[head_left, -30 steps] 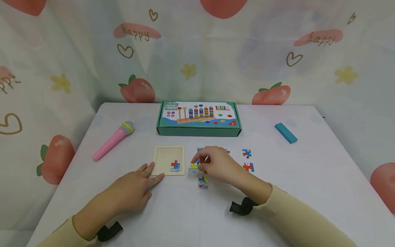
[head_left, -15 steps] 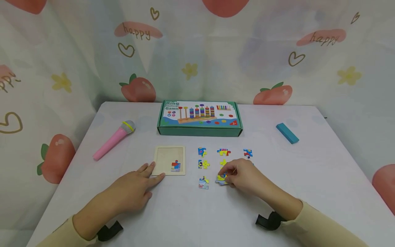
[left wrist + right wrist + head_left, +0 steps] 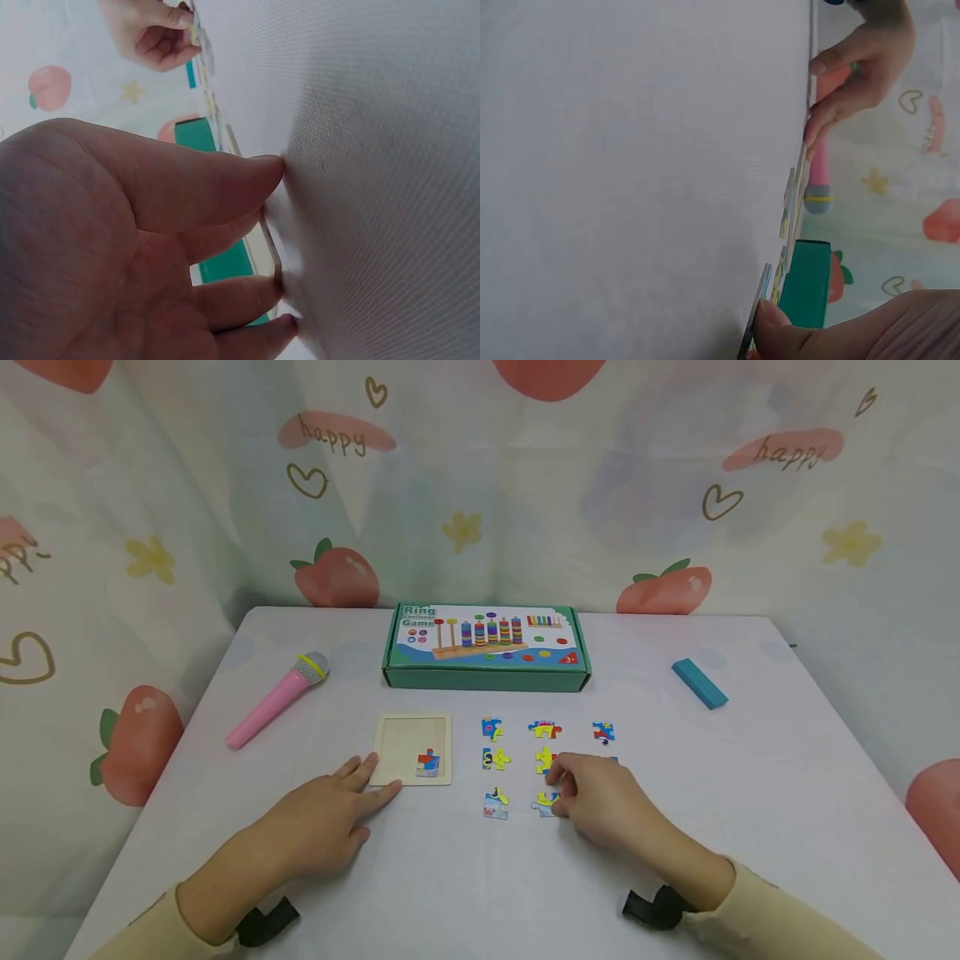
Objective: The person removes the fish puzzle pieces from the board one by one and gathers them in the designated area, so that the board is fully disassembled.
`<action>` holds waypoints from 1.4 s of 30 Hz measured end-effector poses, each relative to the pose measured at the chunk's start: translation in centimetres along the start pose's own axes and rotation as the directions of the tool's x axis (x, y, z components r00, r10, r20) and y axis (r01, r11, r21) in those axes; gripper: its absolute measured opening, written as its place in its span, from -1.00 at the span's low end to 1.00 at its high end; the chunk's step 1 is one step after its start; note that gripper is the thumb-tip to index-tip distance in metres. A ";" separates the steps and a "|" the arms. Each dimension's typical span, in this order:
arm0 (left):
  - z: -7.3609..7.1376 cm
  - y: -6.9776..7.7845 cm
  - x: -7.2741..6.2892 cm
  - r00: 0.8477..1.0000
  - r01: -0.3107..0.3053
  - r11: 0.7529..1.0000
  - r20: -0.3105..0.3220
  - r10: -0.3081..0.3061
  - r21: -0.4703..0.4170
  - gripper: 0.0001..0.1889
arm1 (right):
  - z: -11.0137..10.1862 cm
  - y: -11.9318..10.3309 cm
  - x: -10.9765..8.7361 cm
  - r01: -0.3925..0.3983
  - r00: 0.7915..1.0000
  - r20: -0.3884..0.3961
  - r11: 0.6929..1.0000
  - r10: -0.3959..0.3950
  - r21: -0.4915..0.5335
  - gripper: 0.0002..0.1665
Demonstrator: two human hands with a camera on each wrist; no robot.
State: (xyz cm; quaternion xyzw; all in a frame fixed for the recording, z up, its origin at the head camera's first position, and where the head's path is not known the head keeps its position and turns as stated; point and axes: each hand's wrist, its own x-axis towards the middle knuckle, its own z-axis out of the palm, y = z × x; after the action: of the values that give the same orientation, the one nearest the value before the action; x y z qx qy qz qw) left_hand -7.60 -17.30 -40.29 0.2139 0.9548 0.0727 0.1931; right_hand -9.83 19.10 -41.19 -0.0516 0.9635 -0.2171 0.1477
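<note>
My left hand [image 3: 322, 822] lies spread at the near left corner of a shallow wooden puzzle tray [image 3: 397, 718], fingertips on its rim. One jigsaw piece [image 3: 428, 763] sits inside, toward the tray's lower right. Right of the tray, other jigsaw pieces lie in rows on the white cloth. My right hand [image 3: 603, 793] is at the near middle piece [image 3: 543, 806], yellow and pale blue, with thumb and fingers curled at its right side. In the right wrist view the thumb [image 3: 774, 319] touches a piece's edge. The hand partly covers the pieces behind it.
A green Ring Game box [image 3: 486, 679] stands behind the tray. A pink toy microphone [image 3: 273, 702] lies at the left, and a blue block [image 3: 699, 683] at the right. More pieces, such as the far right one [image 3: 603, 731], lie beyond my right hand.
My right hand has carried the yellow and pale blue piece rightward from beside the tray and lowered it to the near row's middle. The left hand has stayed on the tray.
</note>
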 end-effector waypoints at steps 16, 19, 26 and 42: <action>-0.1 0.2 -0.1 1.000 -0.009 1.000 -0.008 0.009 0.002 -0.33 | 0.4 -5.3 1.0 0.112 0.993 -0.037 0.993 -0.113 -0.030 -0.66; -0.1 0.2 0.0 1.000 -0.011 1.000 -0.013 0.011 0.003 -0.34 | 0.9 -6.7 2.1 0.166 0.986 -0.034 0.986 -0.165 0.009 -0.63; 0.0 0.0 0.1 1.000 -0.007 1.000 -0.012 0.007 0.019 -0.33 | 1.9 -9.3 4.5 0.263 0.964 0.011 0.961 -0.265 0.087 -0.52; 0.0 0.1 -0.1 0.998 -0.054 0.998 -0.041 0.055 0.018 -0.34 | 3.8 -12.1 7.5 0.375 0.913 0.127 0.920 -0.388 0.114 -0.46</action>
State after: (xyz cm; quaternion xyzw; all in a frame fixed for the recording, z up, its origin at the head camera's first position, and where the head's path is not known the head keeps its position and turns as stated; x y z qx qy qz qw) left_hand -7.49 -17.30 -40.25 0.2398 0.9531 0.0742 0.1692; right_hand -15.36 5.43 -41.16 -0.2479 0.9110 -0.2792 0.1752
